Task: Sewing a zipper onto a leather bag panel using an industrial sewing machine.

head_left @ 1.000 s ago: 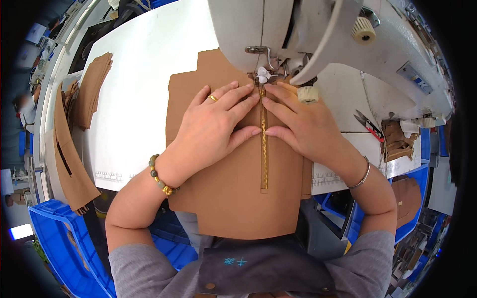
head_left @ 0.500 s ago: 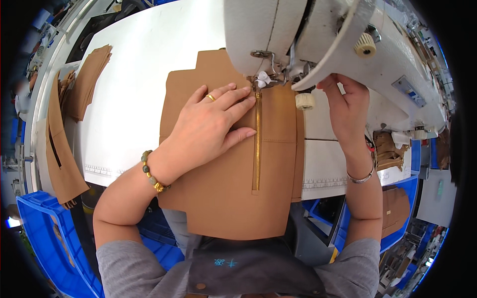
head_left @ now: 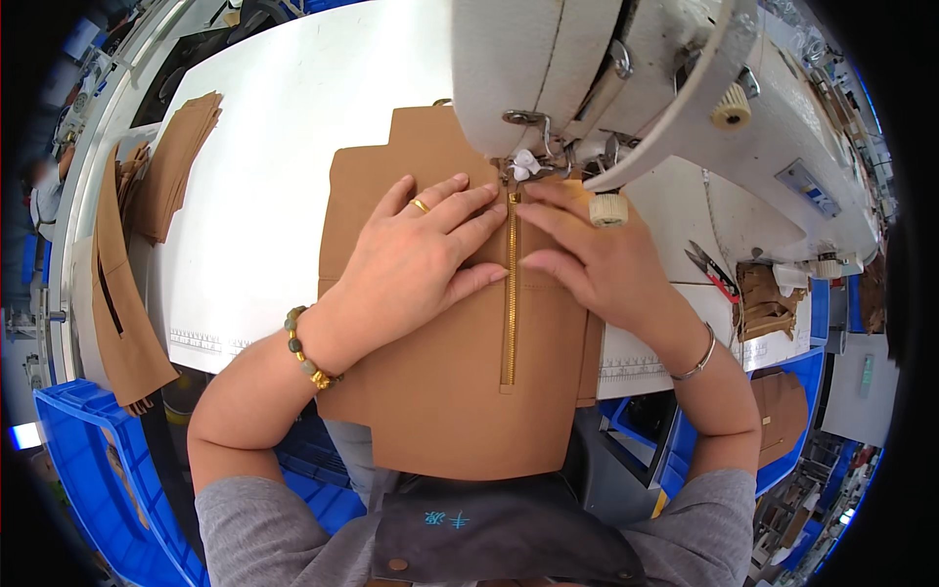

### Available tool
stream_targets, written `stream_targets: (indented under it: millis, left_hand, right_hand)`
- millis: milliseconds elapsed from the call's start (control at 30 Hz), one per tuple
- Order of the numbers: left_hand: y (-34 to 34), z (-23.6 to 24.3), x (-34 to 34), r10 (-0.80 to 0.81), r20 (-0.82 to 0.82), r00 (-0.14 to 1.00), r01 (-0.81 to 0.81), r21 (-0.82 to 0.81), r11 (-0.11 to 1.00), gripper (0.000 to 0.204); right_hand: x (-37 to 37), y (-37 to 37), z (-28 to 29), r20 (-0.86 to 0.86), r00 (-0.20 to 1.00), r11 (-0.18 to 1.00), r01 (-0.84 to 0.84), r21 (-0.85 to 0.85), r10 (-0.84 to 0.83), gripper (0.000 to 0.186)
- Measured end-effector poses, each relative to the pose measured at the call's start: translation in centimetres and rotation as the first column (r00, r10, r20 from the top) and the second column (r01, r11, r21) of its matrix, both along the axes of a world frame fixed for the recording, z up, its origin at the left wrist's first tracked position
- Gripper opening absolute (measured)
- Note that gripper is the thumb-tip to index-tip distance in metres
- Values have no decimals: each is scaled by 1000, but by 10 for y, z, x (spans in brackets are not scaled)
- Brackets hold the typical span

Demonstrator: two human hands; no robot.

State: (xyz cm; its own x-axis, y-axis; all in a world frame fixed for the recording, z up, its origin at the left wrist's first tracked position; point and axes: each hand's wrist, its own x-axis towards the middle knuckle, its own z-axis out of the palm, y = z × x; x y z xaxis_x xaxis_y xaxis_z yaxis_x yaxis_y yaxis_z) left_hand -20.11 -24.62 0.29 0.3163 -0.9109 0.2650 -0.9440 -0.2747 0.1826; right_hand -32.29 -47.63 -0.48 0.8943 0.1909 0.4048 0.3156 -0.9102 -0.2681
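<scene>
A brown panel (head_left: 460, 411) with notched corners lies on the white table, its far part under the head of a white sewing machine (head_left: 528, 59). A gold-toothed zipper (head_left: 511, 323) runs lengthwise down the panel, its far end close to the presser foot (head_left: 515, 176). Flat on the panel, left of the zipper, rests my left hand (head_left: 421, 240), fingers spread and a ring on one. My right hand (head_left: 602, 254) presses the panel just right of the zipper with fingers stretched out, some partly behind a cream knob (head_left: 608, 208). The needle tip is too small to make out.
Brown cut pieces (head_left: 122, 284) hang over the table's left edge beside a brown stack (head_left: 181, 161). Red-handled thread snips (head_left: 712, 271) and a small brown bundle (head_left: 768, 303) lie at the right. Blue crates (head_left: 108, 460) stand below on both sides.
My right hand has come down from the machine's side onto the panel, right of the zipper. The thread snips, earlier hidden behind that hand, now show. My left hand stays on the panel.
</scene>
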Motion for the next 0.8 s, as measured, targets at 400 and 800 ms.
stream_targets:
  millis: [400,800]
  left_hand:
    - [0,1,1,-29,-3,1000,29,-25,999,61]
    - [-5,-2,6,-8,-16,1000,8,-27,1000,57]
  right_hand:
    - [-1,8,-1,-25,1000,995,-10,-96,7,64]
    - [3,4,-7,-25,999,990,44,-134,-48,66]
